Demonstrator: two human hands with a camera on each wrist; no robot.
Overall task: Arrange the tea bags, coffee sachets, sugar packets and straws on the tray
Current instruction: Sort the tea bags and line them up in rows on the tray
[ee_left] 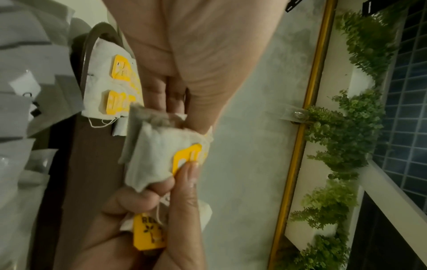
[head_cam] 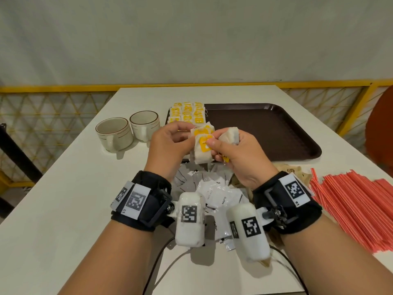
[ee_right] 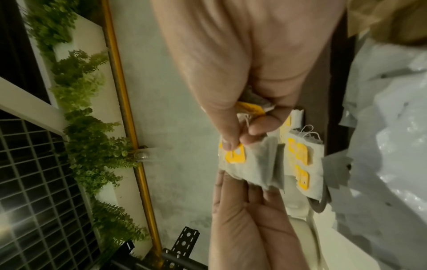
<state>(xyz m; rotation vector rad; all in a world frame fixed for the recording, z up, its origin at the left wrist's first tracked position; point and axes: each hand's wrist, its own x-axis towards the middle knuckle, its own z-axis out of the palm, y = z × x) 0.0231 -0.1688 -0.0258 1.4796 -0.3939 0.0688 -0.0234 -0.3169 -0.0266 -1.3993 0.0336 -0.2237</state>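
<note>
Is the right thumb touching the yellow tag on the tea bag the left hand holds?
Touching. In the left wrist view, the right hand's thumb presses on the yellow tag of the tea bag gripped by the left hand.

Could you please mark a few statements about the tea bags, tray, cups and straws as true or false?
1. Both hands hold tea bags above the table. True: the left hand and right hand grip tea bags.
2. The tray is completely filled. False: only rows of tea bags sit at its far-left corner.
3. Two cups stand left of the tray. True.
4. The straws lie on the tray. False: they lie on the table, at the right.
5. The coffee sachets are stacked in the cups. False: they lie piled on the table.
</note>
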